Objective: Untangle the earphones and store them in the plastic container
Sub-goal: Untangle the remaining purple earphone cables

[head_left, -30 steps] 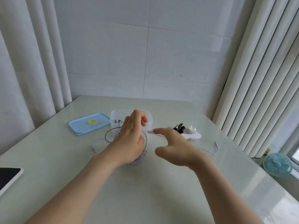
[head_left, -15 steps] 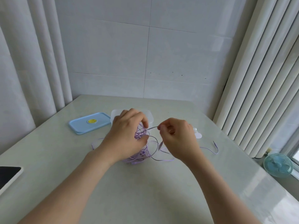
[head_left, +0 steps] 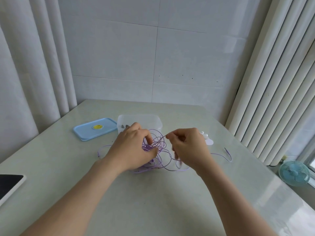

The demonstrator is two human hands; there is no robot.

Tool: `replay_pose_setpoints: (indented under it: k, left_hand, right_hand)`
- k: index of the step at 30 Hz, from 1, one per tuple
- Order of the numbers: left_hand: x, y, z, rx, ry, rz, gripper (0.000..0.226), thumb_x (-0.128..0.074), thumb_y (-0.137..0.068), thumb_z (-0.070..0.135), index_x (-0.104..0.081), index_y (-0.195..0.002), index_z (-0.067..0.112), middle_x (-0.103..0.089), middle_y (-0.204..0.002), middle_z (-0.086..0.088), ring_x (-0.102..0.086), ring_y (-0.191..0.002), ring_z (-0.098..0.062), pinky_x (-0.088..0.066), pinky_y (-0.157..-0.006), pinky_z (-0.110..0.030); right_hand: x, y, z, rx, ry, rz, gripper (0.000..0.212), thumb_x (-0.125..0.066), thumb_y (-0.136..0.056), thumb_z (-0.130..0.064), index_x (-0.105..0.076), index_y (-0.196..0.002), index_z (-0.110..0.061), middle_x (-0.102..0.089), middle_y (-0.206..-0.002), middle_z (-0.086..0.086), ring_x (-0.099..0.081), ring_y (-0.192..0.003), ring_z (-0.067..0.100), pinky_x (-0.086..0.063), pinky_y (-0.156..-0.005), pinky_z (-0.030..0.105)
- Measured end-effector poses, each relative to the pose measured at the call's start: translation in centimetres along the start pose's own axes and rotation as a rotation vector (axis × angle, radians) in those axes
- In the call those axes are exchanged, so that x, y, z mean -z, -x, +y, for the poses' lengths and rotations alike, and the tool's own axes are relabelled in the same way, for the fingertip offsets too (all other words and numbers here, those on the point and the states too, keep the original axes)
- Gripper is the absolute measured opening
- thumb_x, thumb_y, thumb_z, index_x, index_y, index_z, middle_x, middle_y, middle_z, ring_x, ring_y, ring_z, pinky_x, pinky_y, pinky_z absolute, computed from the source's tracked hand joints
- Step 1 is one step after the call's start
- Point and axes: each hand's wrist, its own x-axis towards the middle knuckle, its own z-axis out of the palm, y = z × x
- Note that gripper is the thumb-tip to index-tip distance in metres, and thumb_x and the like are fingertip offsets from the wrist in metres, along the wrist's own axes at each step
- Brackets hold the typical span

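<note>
A tangle of thin purple earphones (head_left: 157, 145) is bunched between my hands, just above the table. My left hand (head_left: 133, 147) grips the knotted clump with thumb and fingers. My right hand (head_left: 188, 147) pinches one strand near its top and holds it to the right. Loose loops trail on the table to the left and far right, ending in a plug (head_left: 227, 150). The clear plastic container (head_left: 153, 120) stands open right behind the tangle, with small dark pieces inside.
The container's blue lid (head_left: 95, 128) lies to its left. A white object (head_left: 208, 139) sits behind my right hand. A dark tablet (head_left: 8, 184) rests at the table's left edge. A small blue fan (head_left: 294, 172) stands on the floor at right.
My right hand closed onto a purple strand and pulled it rightward. My left hand lifted the clump, and the loops have spread out between the two hands.
</note>
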Motion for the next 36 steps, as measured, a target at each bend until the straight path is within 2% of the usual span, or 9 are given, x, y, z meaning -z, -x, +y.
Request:
replay_pose_setpoints:
  k: [2, 5, 8, 11, 17, 21, 28, 32, 36]
  left_hand:
    - [0.1, 0.1, 0.1, -0.007, 0.012, -0.041, 0.030, -0.077, -0.078, 0.061, -0.066, -0.090, 0.037, -0.048, -0.103, 0.013, -0.055, -0.099, -0.010, -0.048, -0.088, -0.032]
    - [0.2, 0.2, 0.3, -0.004, 0.020, -0.098, 0.035, -0.080, -0.071, 0.065, -0.064, -0.087, 0.038, -0.044, -0.107, 0.015, -0.054, -0.089, -0.001, -0.047, -0.080, -0.028]
    - [0.4, 0.3, 0.4, 0.009, 0.057, -0.132, 0.040, -0.080, -0.065, 0.071, -0.067, -0.082, 0.037, -0.043, -0.109, 0.018, -0.057, -0.087, 0.001, -0.051, -0.081, -0.028]
    - [0.5, 0.2, 0.5, -0.004, 0.064, -0.127, 0.039, -0.076, -0.068, 0.075, -0.068, -0.074, 0.037, -0.048, -0.108, 0.021, -0.059, -0.083, 0.002, -0.052, -0.078, -0.030]
    - [0.7, 0.2, 0.6, 0.023, 0.023, -0.089, 0.028, -0.078, -0.078, 0.045, -0.055, -0.074, 0.029, -0.061, -0.079, 0.015, -0.057, -0.079, -0.003, -0.054, -0.073, -0.035]
    - [1.1, 0.4, 0.8, 0.044, 0.044, -0.176, 0.038, -0.079, -0.073, 0.043, -0.048, -0.091, 0.033, -0.063, -0.084, 0.012, -0.060, -0.077, -0.006, -0.056, -0.071, -0.036]
    - [1.1, 0.5, 0.7, 0.078, -0.015, -0.233, 0.040, -0.071, -0.082, 0.037, -0.040, -0.106, 0.032, -0.061, -0.099, 0.014, -0.060, -0.092, -0.012, -0.045, -0.083, -0.038]
    - [1.0, 0.4, 0.5, 0.094, 0.062, -0.159, 0.032, -0.067, -0.085, 0.025, -0.041, -0.104, 0.029, -0.061, -0.091, 0.010, -0.062, -0.087, -0.020, -0.053, -0.080, -0.042]
    - [0.9, 0.2, 0.5, 0.062, 0.084, 0.016, 0.033, -0.062, -0.088, 0.014, -0.035, -0.103, 0.024, -0.055, -0.087, 0.004, -0.058, -0.079, -0.027, -0.052, -0.072, -0.044]
  right_hand:
    - [-0.1, 0.2, -0.1, -0.052, -0.059, -0.026, 0.026, -0.055, -0.096, -0.006, -0.080, -0.093, -0.013, -0.076, -0.071, -0.002, -0.067, -0.047, 0.015, -0.056, -0.051, 0.030]
    - [-0.6, 0.0, 0.5, 0.058, 0.149, -0.011, 0.036, -0.052, -0.093, 0.000, -0.082, -0.102, -0.017, -0.080, -0.084, -0.006, -0.065, -0.058, 0.004, -0.051, -0.060, 0.016]
    - [-0.9, -0.1, 0.6, 0.133, 0.250, -0.003, 0.043, -0.048, -0.088, 0.006, -0.082, -0.100, -0.017, -0.079, -0.090, -0.007, -0.065, -0.081, 0.011, -0.048, -0.079, 0.018]
    - [-0.9, -0.1, 0.5, 0.137, 0.245, -0.017, 0.045, -0.045, -0.085, 0.008, -0.081, -0.094, -0.017, -0.074, -0.082, -0.008, -0.060, -0.072, 0.005, -0.039, -0.065, 0.007]
    - [-0.5, 0.2, 0.1, 0.180, 0.262, -0.114, 0.040, -0.041, -0.090, 0.007, -0.076, -0.081, -0.009, -0.045, -0.036, -0.012, -0.050, -0.045, 0.006, -0.035, -0.047, 0.016]
    - [-0.3, 0.4, -0.1, 0.215, 0.274, -0.192, 0.036, -0.044, -0.093, -0.001, -0.075, -0.078, -0.011, -0.048, -0.039, -0.017, -0.046, -0.044, 0.010, -0.034, -0.047, 0.017]
    - [-0.1, 0.6, 0.7, 0.294, 0.398, -0.254, 0.010, -0.072, -0.085, -0.029, -0.079, -0.078, -0.027, -0.047, -0.044, -0.009, -0.048, -0.055, 0.006, -0.032, -0.060, 0.013]
    - [-0.2, 0.3, 1.1, 0.332, 0.438, -0.234, 0.007, -0.075, -0.093, -0.031, -0.082, -0.091, -0.031, -0.046, -0.048, -0.012, -0.047, -0.057, 0.005, -0.029, -0.060, 0.013]
    - [0.1, 0.0, 0.9, 0.234, 0.313, -0.173, 0.008, -0.075, -0.095, -0.027, -0.082, -0.095, -0.031, -0.051, -0.042, -0.014, -0.054, -0.051, 0.010, -0.036, -0.056, 0.015]
